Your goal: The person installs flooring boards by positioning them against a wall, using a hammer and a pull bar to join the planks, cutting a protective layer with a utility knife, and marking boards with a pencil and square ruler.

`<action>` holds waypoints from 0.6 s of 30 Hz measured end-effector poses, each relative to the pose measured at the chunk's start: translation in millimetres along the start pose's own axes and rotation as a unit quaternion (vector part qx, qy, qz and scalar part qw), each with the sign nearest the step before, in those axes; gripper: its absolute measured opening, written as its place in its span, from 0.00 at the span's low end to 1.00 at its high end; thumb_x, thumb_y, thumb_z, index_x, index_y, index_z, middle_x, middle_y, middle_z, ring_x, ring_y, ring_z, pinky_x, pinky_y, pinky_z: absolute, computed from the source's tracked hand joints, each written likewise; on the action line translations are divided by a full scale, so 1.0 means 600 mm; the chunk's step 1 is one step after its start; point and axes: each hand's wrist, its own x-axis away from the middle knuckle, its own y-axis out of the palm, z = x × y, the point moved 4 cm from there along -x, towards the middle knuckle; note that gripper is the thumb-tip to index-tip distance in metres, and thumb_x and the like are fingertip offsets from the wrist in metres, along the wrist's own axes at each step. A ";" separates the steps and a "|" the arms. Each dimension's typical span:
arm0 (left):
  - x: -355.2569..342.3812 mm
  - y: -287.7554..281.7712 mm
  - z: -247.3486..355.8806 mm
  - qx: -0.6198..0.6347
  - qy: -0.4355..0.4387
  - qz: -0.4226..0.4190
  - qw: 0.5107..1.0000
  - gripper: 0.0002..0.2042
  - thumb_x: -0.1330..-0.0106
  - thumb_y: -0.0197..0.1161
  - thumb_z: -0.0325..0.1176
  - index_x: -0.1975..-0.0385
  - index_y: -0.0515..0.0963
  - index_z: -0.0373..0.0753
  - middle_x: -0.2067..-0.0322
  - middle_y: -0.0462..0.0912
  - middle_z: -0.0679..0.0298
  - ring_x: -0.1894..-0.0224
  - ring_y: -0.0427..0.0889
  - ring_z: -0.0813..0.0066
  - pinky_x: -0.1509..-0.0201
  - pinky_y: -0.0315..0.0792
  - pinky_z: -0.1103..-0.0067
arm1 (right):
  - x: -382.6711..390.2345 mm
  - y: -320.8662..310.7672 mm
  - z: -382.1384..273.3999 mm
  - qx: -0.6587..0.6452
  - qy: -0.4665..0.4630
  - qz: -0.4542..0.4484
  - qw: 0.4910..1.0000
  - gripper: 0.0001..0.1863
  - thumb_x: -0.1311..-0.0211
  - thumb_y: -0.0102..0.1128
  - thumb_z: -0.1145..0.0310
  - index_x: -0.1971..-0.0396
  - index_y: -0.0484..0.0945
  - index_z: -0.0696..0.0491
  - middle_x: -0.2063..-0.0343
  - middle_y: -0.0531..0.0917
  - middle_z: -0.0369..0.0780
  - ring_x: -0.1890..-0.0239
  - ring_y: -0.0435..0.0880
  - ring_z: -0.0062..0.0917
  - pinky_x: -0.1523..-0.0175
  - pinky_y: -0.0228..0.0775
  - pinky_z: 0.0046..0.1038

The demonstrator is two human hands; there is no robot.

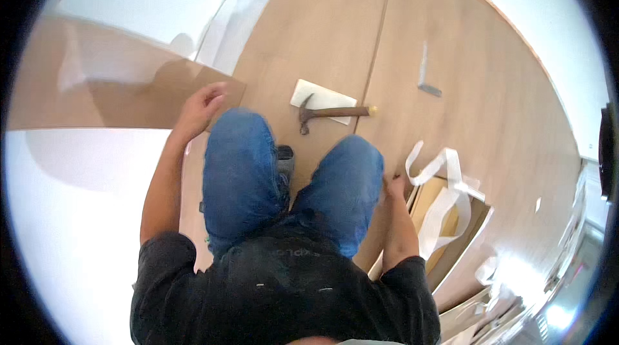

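Observation:
My left hand (pixel 204 108) hovers beside my left knee, over the end of a brown plank (pixel 145 97), fingers loosely bent and nothing seen in them. Whether it touches the plank, I cannot tell. Low beside my right knee is my right hand (pixel 395 186), at the edge of a long open carton (pixel 474 222); the knee and shadow hide most of its fingers. In front of my knees, a claw hammer (pixel 335 112) with a wooden handle lies across a flat white block (pixel 322 95) on the wood-look floor (pixel 309 22).
Further off to the right lies an L-shaped metal square (pixel 429 88). White strapping (pixel 445 206) trails loosely over the carton, which holds a tan board (pixel 431 200). More flat packaging (pixel 464 316) lies behind at lower right. White walls rise at left and far right.

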 end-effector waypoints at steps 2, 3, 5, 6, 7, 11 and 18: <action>-0.027 0.027 -0.045 0.037 -0.020 -0.022 0.999 0.21 0.26 0.60 0.38 0.36 0.76 0.37 0.47 0.85 0.53 0.47 0.84 0.66 0.41 0.76 0.72 | -0.002 -0.011 0.002 0.002 0.044 -0.089 0.995 0.27 0.37 0.67 0.56 0.48 0.78 0.64 0.52 0.84 0.53 0.48 0.83 0.38 0.45 0.75 0.37; -0.032 0.027 -0.077 0.029 -0.026 -0.028 0.999 0.21 0.26 0.60 0.38 0.36 0.76 0.37 0.47 0.85 0.53 0.47 0.84 0.66 0.41 0.76 0.72 | 0.000 -0.009 -0.010 0.027 0.056 -0.149 0.987 0.23 0.33 0.62 0.57 0.51 0.80 0.63 0.53 0.84 0.53 0.48 0.83 0.38 0.46 0.75 0.37; -0.064 0.052 -0.133 0.053 -0.018 -0.042 0.998 0.21 0.26 0.60 0.38 0.37 0.76 0.36 0.47 0.85 0.53 0.47 0.84 0.66 0.41 0.76 0.72 | -0.012 -0.049 0.010 0.068 0.048 -0.136 0.987 0.22 0.30 0.60 0.57 0.53 0.81 0.63 0.56 0.85 0.49 0.51 0.83 0.35 0.48 0.75 0.36; -0.093 0.068 -0.143 0.076 -0.006 -0.045 0.996 0.21 0.26 0.61 0.39 0.37 0.76 0.36 0.47 0.85 0.53 0.47 0.84 0.67 0.41 0.76 0.72 | -0.031 -0.088 0.034 0.056 0.027 -0.079 0.995 0.21 0.29 0.59 0.56 0.54 0.81 0.62 0.58 0.85 0.46 0.53 0.82 0.33 0.49 0.75 0.35; -0.119 0.079 -0.146 0.100 0.006 -0.044 0.994 0.21 0.26 0.61 0.39 0.38 0.76 0.35 0.47 0.85 0.53 0.47 0.84 0.67 0.41 0.76 0.72 | -0.048 -0.133 0.054 0.040 -0.011 -0.015 0.999 0.21 0.27 0.58 0.56 0.55 0.82 0.62 0.59 0.85 0.44 0.55 0.82 0.31 0.50 0.75 0.35; -0.126 0.063 -0.181 0.109 -0.071 -0.049 0.990 0.20 0.25 0.60 0.38 0.40 0.77 0.32 0.50 0.86 0.56 0.49 0.84 0.72 0.42 0.75 0.75 | -0.006 -0.181 -0.068 0.106 -0.069 0.029 0.992 0.27 0.25 0.53 0.49 0.57 0.78 0.64 0.66 0.84 0.49 0.62 0.81 0.43 0.53 0.73 0.44; 0.080 0.242 -0.388 0.216 -0.255 -0.119 0.935 0.21 0.25 0.58 0.39 0.40 0.77 0.32 0.50 0.86 0.60 0.50 0.84 0.70 0.44 0.75 0.74 | -0.057 -0.535 -0.125 0.279 -0.053 0.122 0.951 0.36 0.23 0.47 0.41 0.66 0.79 0.66 0.69 0.84 0.54 0.67 0.81 0.45 0.59 0.73 0.44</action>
